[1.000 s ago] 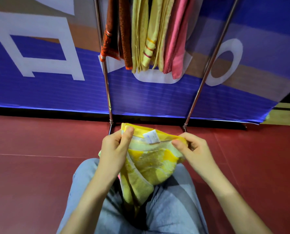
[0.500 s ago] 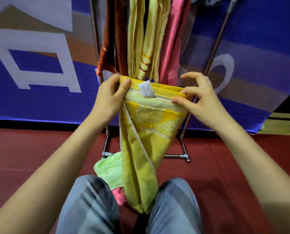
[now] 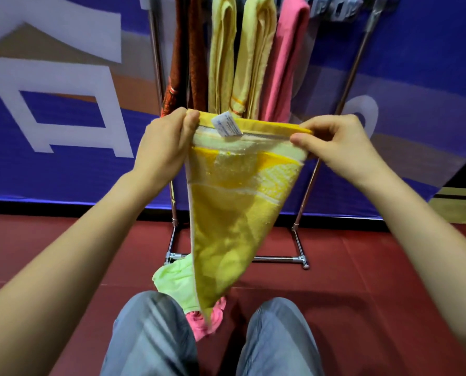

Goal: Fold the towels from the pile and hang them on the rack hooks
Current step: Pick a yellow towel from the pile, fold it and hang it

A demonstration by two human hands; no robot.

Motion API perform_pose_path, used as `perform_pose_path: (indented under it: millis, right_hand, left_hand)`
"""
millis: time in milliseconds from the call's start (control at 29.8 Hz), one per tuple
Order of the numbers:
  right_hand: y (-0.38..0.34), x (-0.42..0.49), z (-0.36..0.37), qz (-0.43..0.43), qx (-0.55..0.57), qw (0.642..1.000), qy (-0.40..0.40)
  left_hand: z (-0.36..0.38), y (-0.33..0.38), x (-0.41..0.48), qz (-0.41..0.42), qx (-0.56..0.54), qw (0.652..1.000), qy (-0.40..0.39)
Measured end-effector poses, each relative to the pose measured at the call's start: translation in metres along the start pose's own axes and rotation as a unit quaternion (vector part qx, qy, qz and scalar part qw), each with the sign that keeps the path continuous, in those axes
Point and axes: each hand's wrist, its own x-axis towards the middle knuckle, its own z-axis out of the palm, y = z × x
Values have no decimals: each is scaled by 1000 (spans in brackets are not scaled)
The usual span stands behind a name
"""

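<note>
Here, the reference landmark is the yellow towel (image 3: 227, 213), held up in front of the rack (image 3: 332, 137) and above the person's knees.

Left of the towel: the left hand (image 3: 162, 147) pinches the top-left corner, thumb in front, fingers behind the hem. Keep this pinch tight so the doubled layers do not slip apart.

At the towel: its top edge runs nearly level between both hands, with a white label (image 3: 226, 127) near the left end. The body hangs in a narrowing point. Below that point lie a light green towel (image 3: 176, 283) and a pink towel (image 3: 212, 318), the remaining pile on the floor.

Right of the towel: the right hand (image 3: 335, 143) pinches the top-right corner, fingers curled. Hold both corners at equal height and keep the edge taut.

Behind the towel: hung towels (image 3: 253, 63) occupy the rack's left portion. Judged from this, free hooks sit further right; they are blurred, so confirm before lifting.
</note>
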Motion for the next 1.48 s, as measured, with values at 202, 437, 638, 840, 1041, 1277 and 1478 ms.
perform_pose_path:
  millis: [202, 437, 638, 840, 1041, 1277, 1478]
  right_hand:
    - [2, 4, -1, 35, -7, 999, 17]
    - [-2, -3, 1, 144, 74, 987, -10]
    - [18, -42, 41, 322, 222, 921, -9]
    - [16, -68, 81, 379, 264, 885, -56]
    - [1, -73, 103, 372, 320, 869, -65]
    - [-7, -78, 102, 336, 370, 864, -54]
    - [-13, -76, 100, 333, 400, 853, -51]
  left_hand:
    - [4, -2, -5, -57, -100, 993, 4]
    - [6, -1, -23, -114, -166, 980, -16]
    - [18, 0, -68, -166, -172, 970, -44]
    - [38, 17, -109, -247, -178, 952, -24]
    - [55, 49, -126, -243, -240, 940, -21]
    - [45, 58, -125, -224, -317, 922, -8]
    - [41, 52, -125, -200, -319, 926, -40]
